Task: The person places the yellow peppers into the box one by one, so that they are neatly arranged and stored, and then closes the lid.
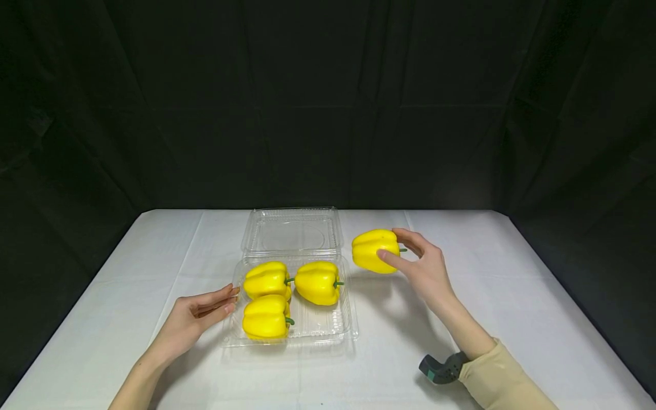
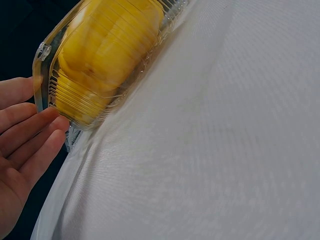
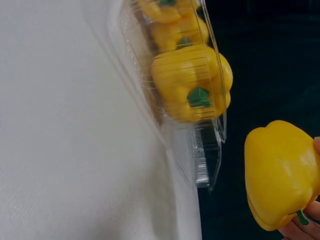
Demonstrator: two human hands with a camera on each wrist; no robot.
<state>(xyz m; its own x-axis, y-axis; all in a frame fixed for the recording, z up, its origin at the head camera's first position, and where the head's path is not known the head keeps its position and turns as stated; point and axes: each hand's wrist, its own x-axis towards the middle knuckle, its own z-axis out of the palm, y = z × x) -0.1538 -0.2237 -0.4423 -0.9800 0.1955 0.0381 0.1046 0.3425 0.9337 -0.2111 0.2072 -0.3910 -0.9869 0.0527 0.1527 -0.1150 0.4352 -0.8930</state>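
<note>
A clear plastic clamshell container (image 1: 320, 326) lies on the table with its hinged lid (image 1: 291, 230) folded back. Inside are three yellow bell peppers: one at the back left (image 1: 265, 278), one at the front left (image 1: 265, 316) and one at the back right (image 1: 316, 283). My left hand (image 1: 191, 322) holds the container's left rim, its fingertips against the ribbed wall in the left wrist view. To the right of the container, my right hand (image 1: 424, 266) grips a fourth yellow bell pepper (image 1: 369, 250) above the table, thumb on the near side, green stem toward the palm.
The white-covered table (image 1: 512, 302) reaches back to a black curtain (image 1: 318, 102), which also hangs at both sides. A dark grey device (image 1: 442, 369) sits at the right wrist, beside a beige sleeve (image 1: 504, 378). The front right part of the container shows bare plastic.
</note>
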